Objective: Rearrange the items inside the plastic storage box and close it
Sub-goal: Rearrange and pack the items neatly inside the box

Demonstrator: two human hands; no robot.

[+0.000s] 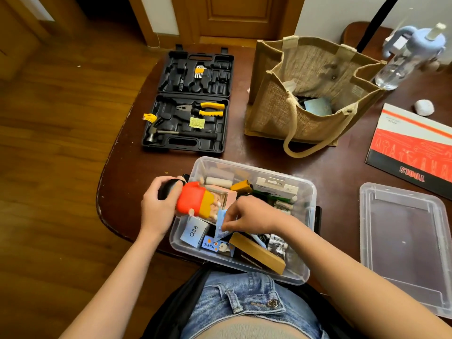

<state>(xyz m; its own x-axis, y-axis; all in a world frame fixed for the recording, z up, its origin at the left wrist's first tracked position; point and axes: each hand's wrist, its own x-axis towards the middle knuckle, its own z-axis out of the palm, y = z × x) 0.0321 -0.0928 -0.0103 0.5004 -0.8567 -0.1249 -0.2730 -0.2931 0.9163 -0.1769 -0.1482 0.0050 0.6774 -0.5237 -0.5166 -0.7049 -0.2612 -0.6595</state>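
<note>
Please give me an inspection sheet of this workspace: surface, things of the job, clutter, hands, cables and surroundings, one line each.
Surface: dark wooden table, worn along its near edge.
Job's things: clear storage box open, full of small boxes; its lid lies flat on the table beside it.
Clutter: open black tool case with pliers and hammer; jute bag; water bottle; red tools carton.
Hands: left hand grips a red and yellow toy figure at the box's edge; right hand pinches a blue packet inside the box.
Cables: nothing seen.
Surroundings: wooden floor, a wooden door behind.
</note>
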